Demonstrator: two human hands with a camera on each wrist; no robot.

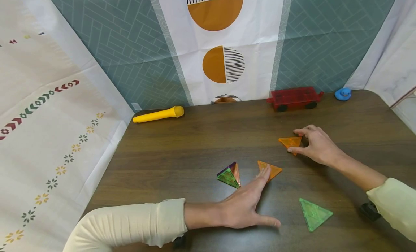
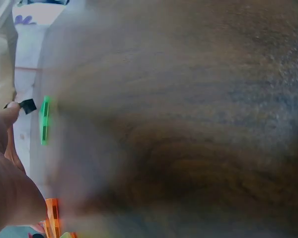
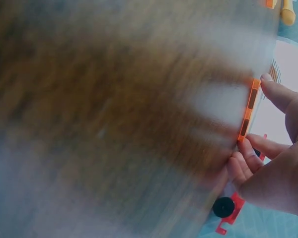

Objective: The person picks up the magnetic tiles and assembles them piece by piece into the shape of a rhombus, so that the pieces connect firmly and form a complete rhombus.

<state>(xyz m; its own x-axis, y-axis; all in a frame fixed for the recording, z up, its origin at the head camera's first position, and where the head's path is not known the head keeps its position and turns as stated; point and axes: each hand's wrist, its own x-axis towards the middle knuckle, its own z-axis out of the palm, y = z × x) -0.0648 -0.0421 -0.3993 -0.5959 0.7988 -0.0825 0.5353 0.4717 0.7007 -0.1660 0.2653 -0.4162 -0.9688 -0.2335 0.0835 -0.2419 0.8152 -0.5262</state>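
My right hand (image 1: 320, 145) pinches an orange triangular magnetic tile (image 1: 288, 141) by its edges. In the right wrist view, the thumb and forefinger meet opposite ends of that tile (image 3: 249, 110), seen edge-on. My left hand (image 1: 243, 205) has its fingers extended, their tips resting on a second orange triangular tile (image 1: 274, 170), which they partly cover. Beside the left wrist stands a small pyramid of green, purple and orange tiles (image 1: 228, 177). A green triangular tile (image 1: 314, 214) lies flat to the right of the left thumb.
Along the back edge of the wooden table (image 1: 195, 140) lie a yellow toy microphone (image 1: 157, 114), a red wheeled toy car base (image 1: 295, 98) and a blue rubber duck (image 1: 342, 94). Patterned cloths (image 1: 136, 50) hang behind and to the left.
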